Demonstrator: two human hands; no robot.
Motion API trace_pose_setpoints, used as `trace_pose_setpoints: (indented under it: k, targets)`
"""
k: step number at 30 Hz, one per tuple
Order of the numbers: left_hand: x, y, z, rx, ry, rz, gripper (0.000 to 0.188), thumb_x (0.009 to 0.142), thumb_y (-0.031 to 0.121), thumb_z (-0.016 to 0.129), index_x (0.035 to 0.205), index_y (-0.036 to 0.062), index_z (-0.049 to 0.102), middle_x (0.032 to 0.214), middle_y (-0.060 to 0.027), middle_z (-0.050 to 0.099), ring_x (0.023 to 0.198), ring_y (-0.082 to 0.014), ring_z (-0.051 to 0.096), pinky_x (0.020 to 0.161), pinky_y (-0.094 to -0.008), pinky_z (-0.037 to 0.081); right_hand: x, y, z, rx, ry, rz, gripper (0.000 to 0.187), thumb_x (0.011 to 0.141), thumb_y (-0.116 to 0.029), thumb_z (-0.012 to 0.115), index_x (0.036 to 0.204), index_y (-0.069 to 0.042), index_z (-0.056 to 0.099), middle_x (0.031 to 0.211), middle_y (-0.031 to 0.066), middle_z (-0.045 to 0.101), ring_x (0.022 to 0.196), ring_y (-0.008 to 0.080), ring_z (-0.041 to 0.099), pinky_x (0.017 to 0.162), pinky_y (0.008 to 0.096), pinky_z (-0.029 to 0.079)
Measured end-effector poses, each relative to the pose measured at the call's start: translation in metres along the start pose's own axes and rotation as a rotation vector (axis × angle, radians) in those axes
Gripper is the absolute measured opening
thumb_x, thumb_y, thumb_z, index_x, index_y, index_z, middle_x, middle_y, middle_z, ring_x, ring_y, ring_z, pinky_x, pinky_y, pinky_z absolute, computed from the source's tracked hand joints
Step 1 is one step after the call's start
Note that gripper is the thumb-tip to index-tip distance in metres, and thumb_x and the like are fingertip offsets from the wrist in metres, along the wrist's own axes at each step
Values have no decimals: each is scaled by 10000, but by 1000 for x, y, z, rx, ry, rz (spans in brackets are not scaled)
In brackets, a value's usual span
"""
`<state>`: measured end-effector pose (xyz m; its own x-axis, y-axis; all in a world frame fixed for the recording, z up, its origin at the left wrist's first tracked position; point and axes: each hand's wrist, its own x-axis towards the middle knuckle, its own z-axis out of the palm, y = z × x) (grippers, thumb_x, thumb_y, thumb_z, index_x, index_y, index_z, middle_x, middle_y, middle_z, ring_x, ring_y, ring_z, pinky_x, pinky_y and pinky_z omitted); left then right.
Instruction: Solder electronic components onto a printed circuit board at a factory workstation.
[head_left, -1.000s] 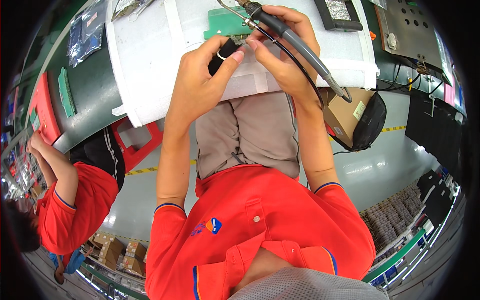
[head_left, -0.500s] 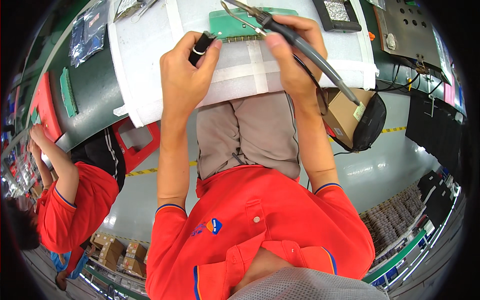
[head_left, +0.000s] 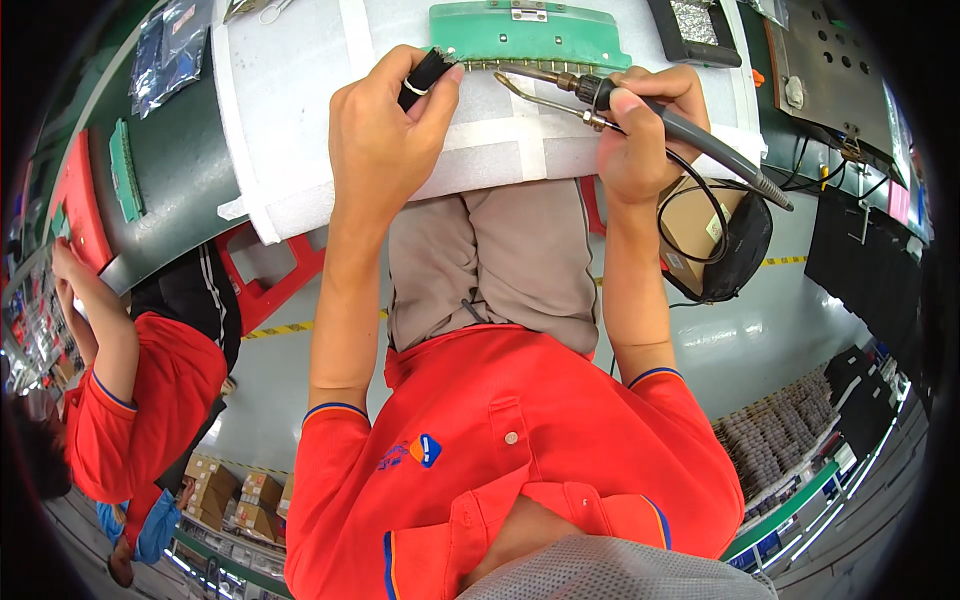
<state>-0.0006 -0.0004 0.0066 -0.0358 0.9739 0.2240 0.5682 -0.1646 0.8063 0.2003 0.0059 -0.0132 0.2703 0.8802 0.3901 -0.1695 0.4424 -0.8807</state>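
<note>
Green circuit board [head_left: 528, 32] sits at the white foam pad's [head_left: 300, 120] far edge. Left hand [head_left: 385, 140] pinches a small black part [head_left: 424, 78] at its corner; right hand [head_left: 640, 130] grips the soldering iron [head_left: 660, 115] (cable trailing right). A black tray [head_left: 695, 30] crowds the board's right.

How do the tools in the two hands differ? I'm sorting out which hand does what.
The left hand pinches a short black cylinder with a pale ring, upright, its tip at the green board's left end. The right hand holds a long soldering iron like a pen, slanted, with a cable trailing off. The cylinder has no visible cord. Both tips meet the board's lower edge over the white foam pad.
</note>
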Motion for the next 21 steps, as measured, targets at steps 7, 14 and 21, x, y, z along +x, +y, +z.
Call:
trace_pose_setpoints:
  k: [7,14,21]
  targets:
    - [1,3,-2,30,5,-9,198,820,144,709,743,1,594,487,-55,491,410,-134,420,438,-282,336,-1,2,2,-37,-54,-16,86,749,6,588,776,15,507,684,78,547,587,96,443,556,230,375]
    - [0,2,-2,23,2,7,200,820,150,706,738,5,595,482,-58,487,407,-140,415,434,-293,332,1,2,-1,-79,-96,-36,96,762,-10,609,772,13,516,668,64,529,578,87,433,544,228,364]
    - [0,3,-2,56,-10,0,218,822,161,706,724,7,587,478,-54,480,406,-140,413,433,-294,329,0,-2,2,-12,-31,-43,78,722,19,548,780,7,496,663,56,499,581,89,395,583,231,373]
